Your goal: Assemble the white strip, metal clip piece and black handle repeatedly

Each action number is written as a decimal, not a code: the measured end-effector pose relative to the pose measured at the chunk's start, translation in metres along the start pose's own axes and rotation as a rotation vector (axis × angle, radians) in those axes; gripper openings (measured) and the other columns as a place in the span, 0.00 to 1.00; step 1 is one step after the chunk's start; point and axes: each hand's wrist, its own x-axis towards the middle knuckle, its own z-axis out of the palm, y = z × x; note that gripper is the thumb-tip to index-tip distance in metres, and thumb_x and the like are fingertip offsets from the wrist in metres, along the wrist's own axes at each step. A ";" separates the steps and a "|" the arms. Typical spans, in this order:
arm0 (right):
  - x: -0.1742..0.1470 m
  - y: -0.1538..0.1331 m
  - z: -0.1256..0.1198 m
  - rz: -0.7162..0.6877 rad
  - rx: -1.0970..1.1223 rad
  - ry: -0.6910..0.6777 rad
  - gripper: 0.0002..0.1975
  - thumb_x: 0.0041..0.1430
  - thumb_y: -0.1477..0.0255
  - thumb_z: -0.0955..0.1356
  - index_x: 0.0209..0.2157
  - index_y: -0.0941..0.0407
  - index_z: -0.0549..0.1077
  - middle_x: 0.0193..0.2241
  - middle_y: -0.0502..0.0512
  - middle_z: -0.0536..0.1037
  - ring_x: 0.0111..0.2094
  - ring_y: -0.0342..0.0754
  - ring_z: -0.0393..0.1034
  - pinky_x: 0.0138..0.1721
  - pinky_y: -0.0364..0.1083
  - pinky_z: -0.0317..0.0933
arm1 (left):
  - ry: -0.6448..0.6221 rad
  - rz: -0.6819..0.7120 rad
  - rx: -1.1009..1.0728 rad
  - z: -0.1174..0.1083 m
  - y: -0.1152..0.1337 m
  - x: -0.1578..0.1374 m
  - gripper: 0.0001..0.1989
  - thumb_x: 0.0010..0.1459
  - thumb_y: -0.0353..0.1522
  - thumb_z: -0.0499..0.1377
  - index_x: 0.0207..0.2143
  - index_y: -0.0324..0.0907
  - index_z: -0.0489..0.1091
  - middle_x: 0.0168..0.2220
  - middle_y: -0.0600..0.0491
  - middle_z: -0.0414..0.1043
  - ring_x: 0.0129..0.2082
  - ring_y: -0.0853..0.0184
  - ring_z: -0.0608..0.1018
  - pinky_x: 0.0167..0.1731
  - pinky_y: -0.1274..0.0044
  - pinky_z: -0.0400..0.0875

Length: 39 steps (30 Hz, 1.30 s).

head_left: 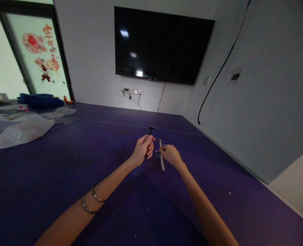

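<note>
My left hand point(142, 149) is closed round the dark handle of a black razor-like tool point(151, 128), its T-shaped head pointing up and away from me. To its right, my right hand point(171, 154) has thumb and fingers pinched on a narrow pale grey stick point(162, 164), which extends beyond the fingertips at both ends. A small black-and-silver flat piece point(157, 153) shows just left of the stick, near the right fingertips; whether it touches them I cannot tell. Both hands are low over the purple surface point(110, 212).
White bits are scattered on the purple surface. Crumpled clear plastic sheeting point(25, 130) and dark blue cloth point(41, 100) lie at the left, near a small orange object point(67, 100). A wall-mounted television point(161, 48) is ahead; a black cable point(218, 73) hangs at the right.
</note>
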 end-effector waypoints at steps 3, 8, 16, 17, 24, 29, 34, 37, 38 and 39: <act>-0.005 -0.007 0.019 0.021 -0.057 -0.084 0.18 0.56 0.66 0.58 0.31 0.58 0.77 0.31 0.64 0.77 0.34 0.52 0.73 0.31 0.42 0.58 | -0.009 -0.010 0.005 0.000 -0.002 0.000 0.10 0.56 0.39 0.53 0.30 0.40 0.61 0.15 0.64 0.51 0.09 0.80 0.54 0.07 0.86 0.51; -0.011 -0.011 0.049 0.021 -0.089 -0.164 0.18 0.57 0.66 0.58 0.34 0.58 0.76 0.34 0.64 0.77 0.36 0.53 0.72 0.34 0.45 0.60 | -0.017 -0.010 0.016 -0.002 -0.009 0.000 0.10 0.56 0.38 0.53 0.30 0.40 0.60 0.15 0.64 0.51 0.09 0.80 0.54 0.06 0.86 0.51; -0.010 -0.011 0.058 0.030 -0.112 -0.181 0.18 0.56 0.65 0.58 0.36 0.59 0.74 0.36 0.64 0.77 0.37 0.55 0.72 0.34 0.47 0.62 | -0.037 -0.044 0.022 0.001 -0.015 -0.002 0.10 0.56 0.39 0.53 0.30 0.40 0.60 0.15 0.64 0.52 0.09 0.80 0.55 0.07 0.86 0.51; -0.011 -0.012 0.058 0.029 -0.115 -0.185 0.18 0.56 0.64 0.58 0.36 0.59 0.74 0.36 0.64 0.77 0.37 0.55 0.72 0.34 0.47 0.62 | -0.036 -0.049 0.022 0.002 -0.015 -0.003 0.10 0.56 0.39 0.53 0.30 0.40 0.60 0.15 0.64 0.52 0.09 0.80 0.54 0.07 0.86 0.50; -0.012 -0.013 0.053 0.040 -0.118 -0.192 0.20 0.57 0.61 0.57 0.36 0.57 0.75 0.36 0.64 0.77 0.37 0.54 0.72 0.35 0.47 0.61 | -0.042 -0.062 0.019 0.002 -0.015 -0.003 0.10 0.56 0.38 0.53 0.30 0.40 0.60 0.15 0.64 0.52 0.09 0.79 0.55 0.07 0.86 0.50; 0.001 0.004 0.040 0.073 -0.090 -0.133 0.21 0.59 0.61 0.55 0.36 0.55 0.75 0.35 0.61 0.76 0.37 0.52 0.71 0.35 0.46 0.60 | -0.042 -0.060 0.033 -0.001 -0.016 -0.001 0.10 0.56 0.39 0.53 0.30 0.40 0.60 0.15 0.64 0.52 0.09 0.79 0.55 0.07 0.86 0.50; 0.016 0.025 0.039 0.008 -0.041 -0.133 0.16 0.60 0.66 0.58 0.44 0.51 0.73 0.42 0.57 0.72 0.40 0.47 0.69 0.38 0.42 0.58 | -0.030 -0.066 0.043 -0.003 -0.019 0.000 0.11 0.56 0.40 0.53 0.30 0.40 0.60 0.15 0.64 0.52 0.09 0.80 0.54 0.07 0.86 0.51; 0.021 0.031 0.045 -0.037 -0.027 -0.168 0.16 0.60 0.66 0.58 0.44 0.50 0.73 0.42 0.56 0.70 0.40 0.46 0.68 0.39 0.42 0.58 | -0.039 -0.066 0.043 -0.004 -0.021 0.000 0.11 0.56 0.40 0.53 0.30 0.40 0.60 0.15 0.64 0.52 0.09 0.80 0.54 0.07 0.86 0.51; 0.022 0.032 0.046 -0.042 -0.024 -0.176 0.15 0.60 0.66 0.59 0.43 0.50 0.73 0.41 0.56 0.70 0.41 0.46 0.67 0.40 0.42 0.58 | -0.042 -0.068 0.044 -0.004 -0.022 0.000 0.11 0.56 0.40 0.53 0.30 0.40 0.60 0.15 0.64 0.52 0.09 0.80 0.54 0.07 0.86 0.51; 0.022 0.033 0.047 -0.042 -0.021 -0.181 0.15 0.59 0.67 0.59 0.43 0.50 0.73 0.41 0.56 0.70 0.41 0.46 0.67 0.40 0.42 0.58 | -0.043 -0.070 0.045 -0.005 -0.022 0.000 0.11 0.56 0.40 0.52 0.30 0.40 0.60 0.15 0.64 0.52 0.09 0.80 0.54 0.07 0.86 0.51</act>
